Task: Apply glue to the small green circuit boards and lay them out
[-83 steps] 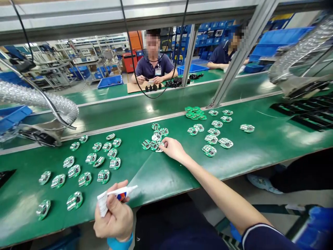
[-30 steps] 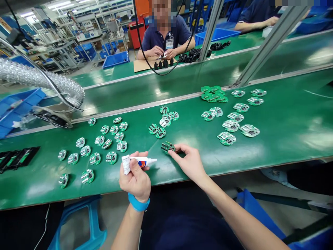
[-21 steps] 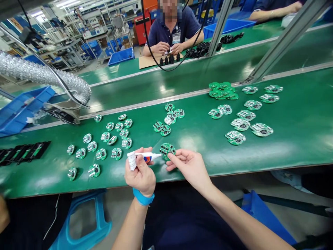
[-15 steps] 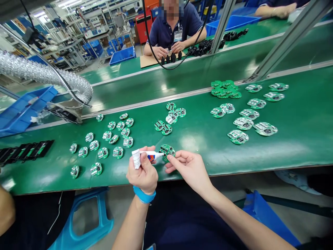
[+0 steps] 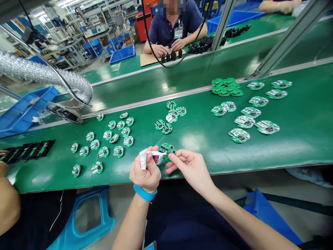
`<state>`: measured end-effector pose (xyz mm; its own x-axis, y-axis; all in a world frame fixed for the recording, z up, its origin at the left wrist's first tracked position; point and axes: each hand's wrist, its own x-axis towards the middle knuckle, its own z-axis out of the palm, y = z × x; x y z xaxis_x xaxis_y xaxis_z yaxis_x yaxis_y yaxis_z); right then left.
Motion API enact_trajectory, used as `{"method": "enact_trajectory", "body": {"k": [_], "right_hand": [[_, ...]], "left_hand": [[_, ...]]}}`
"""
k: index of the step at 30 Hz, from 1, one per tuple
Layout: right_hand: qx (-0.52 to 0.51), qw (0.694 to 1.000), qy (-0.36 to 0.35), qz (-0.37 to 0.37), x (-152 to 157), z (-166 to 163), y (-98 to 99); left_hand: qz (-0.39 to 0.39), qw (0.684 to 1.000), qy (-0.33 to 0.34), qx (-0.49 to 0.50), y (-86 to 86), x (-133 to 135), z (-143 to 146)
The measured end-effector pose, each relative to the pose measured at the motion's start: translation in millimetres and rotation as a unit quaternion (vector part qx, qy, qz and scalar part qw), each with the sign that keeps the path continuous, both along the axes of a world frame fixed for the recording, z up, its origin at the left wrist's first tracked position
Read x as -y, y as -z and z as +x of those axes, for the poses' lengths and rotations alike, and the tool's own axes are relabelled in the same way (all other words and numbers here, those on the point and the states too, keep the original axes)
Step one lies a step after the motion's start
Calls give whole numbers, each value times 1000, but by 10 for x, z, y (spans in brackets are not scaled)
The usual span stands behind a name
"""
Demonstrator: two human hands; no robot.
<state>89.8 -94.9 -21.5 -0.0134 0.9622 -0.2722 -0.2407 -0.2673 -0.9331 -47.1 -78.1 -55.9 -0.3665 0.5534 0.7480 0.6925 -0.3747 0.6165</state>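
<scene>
My left hand point(image 5: 146, 173) is closed around a small white glue tube point(image 5: 151, 158), whose nozzle touches a round green circuit board point(image 5: 168, 150). My right hand point(image 5: 191, 167) pinches that board by its near edge, just above the front of the green bench point(image 5: 197, 146). A blue band sits on my left wrist. A small cluster of the same boards point(image 5: 170, 116) lies just beyond my hands.
Several boards lie spread at left point(image 5: 109, 139) and at right point(image 5: 247, 107). A silver flexible duct point(image 5: 47, 78) and blue bin point(image 5: 23, 107) stand far left, a black tray point(image 5: 26, 151) nearer. A neighbour's arm point(image 5: 7, 205) shows at bottom left. A person point(image 5: 174, 31) works across the belt.
My right hand picked a board from the middle cluster and drew it to the bench's front. My left hand brought the tube over until its tip met the board.
</scene>
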Motion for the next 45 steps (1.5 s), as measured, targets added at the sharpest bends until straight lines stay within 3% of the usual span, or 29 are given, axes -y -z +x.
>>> {"method": "enact_trajectory", "body": {"k": [8,22,29,35,45], "right_hand": [[2,1000,3,-2,4,9,-2],[7,1000,5,8,36,-9,22],[16,1000,-3,17,66,-17,4],[9,1000,-5,22,86,-6,40],[9,999,-13,28,90,-14,72]], "left_hand": [[74,993,-36,-90,-13,-47,-58],[44,999,-29,-14,-41,-33,-28],[34,999,-6,-28,-63,-20,43],[21,999,-23,-13,-39,-90,-5],[51,998,-23,-28,-118,-28,35]]}}
